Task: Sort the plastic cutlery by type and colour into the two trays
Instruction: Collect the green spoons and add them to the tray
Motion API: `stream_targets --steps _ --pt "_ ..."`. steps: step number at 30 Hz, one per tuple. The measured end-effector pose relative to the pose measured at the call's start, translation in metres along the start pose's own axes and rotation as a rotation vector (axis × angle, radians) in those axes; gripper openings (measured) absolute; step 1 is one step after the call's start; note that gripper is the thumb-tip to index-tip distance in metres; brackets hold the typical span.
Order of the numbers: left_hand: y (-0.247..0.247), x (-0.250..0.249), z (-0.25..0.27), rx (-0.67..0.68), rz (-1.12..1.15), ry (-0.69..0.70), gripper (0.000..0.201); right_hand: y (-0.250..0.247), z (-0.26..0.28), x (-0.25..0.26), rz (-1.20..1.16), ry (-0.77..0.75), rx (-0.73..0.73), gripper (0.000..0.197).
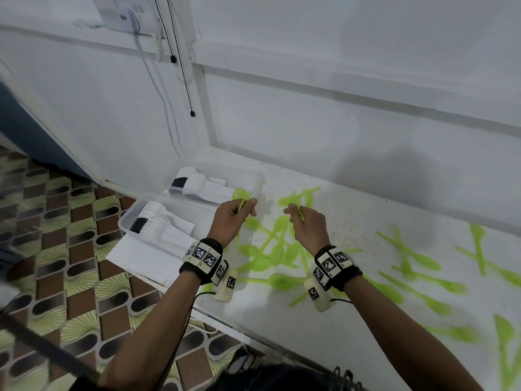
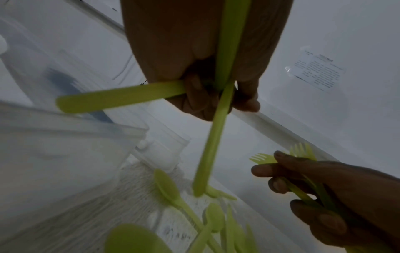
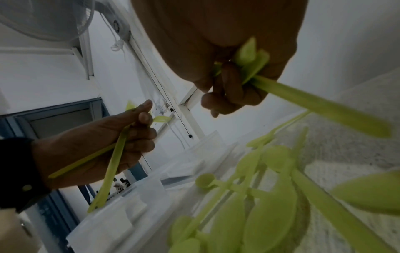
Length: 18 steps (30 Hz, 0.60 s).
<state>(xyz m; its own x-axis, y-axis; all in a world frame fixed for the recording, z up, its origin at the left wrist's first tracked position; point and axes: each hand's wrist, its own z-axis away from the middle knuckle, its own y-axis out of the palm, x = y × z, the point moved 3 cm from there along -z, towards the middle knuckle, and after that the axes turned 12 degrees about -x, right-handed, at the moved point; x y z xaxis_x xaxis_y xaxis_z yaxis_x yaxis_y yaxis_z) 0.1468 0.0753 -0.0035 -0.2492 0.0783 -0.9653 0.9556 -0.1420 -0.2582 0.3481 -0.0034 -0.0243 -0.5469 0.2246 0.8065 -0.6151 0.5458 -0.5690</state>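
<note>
1. Green forks (image 1: 242,199) are gripped in the curled fingers of the left hand (image 1: 231,221), tines up, above the bench (image 1: 352,227).
2. More green forks (image 2: 303,184) are clasped by the right hand (image 1: 307,225).
3. Loose green spoons (image 1: 277,251) are scattered on the bench beneath both hands.
4. White cutlery is held in two trays (image 1: 128,218) at the left.
</note>
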Motion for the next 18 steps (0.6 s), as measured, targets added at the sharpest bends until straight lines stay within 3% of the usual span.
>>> stream_targets --steps 6,10,13,16,18 --pt "-0.011 -0.006 0.002 0.021 0.036 -0.042 0.060 0.006 0.013 0.013 -0.065 -0.040 0.110 0.038" --pt "-0.025 -0.001 0.010 0.073 0.027 -0.007 0.040 0.017 0.028 0.014 -0.013 -0.142 0.177 0.035" --pt "-0.038 0.002 0.018 0.063 0.014 -0.084 0.031 0.029 0.039 0.011 0.077 -0.233 0.261 0.039" --pt "-0.053 0.002 0.024 0.021 -0.016 -0.091 0.030 0.044 0.051 0.004 0.185 -0.281 0.350 0.062" --pt "-0.061 0.001 0.030 -0.008 -0.066 -0.085 0.036 0.051 0.059 0.001 0.211 -0.263 0.424 0.052"
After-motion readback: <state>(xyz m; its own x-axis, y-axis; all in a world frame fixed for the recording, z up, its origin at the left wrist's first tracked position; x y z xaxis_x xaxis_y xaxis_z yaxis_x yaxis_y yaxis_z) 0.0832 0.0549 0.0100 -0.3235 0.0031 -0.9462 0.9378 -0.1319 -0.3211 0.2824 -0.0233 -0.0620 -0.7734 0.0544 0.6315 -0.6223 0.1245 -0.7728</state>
